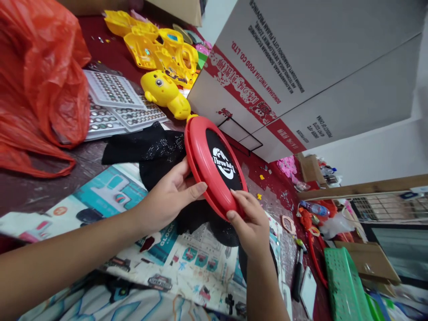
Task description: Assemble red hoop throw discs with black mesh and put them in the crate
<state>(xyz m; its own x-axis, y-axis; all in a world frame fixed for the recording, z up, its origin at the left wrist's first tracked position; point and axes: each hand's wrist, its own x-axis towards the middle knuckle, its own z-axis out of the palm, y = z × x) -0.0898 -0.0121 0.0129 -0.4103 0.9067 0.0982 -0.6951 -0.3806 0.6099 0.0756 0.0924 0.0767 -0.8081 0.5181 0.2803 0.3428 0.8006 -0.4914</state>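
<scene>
A red round plastic disc with a black centre reading "Throw Ball" is tilted up in front of me. A groove along its side makes it look like two layers; I cannot tell whether they are separate. My left hand grips its lower left edge, thumb on the near side and some fingers hidden behind. At the lower right, my right hand pinches the rim between thumb and fingers. Black mesh fabric lies under and behind the disc, over a printed cardboard sheet.
Yellow toy parts and a yellow toy figure lie behind. Trays of small round pieces sit beside a red plastic bag. A large white carton stands at the back. Rightward are a phone and green basket.
</scene>
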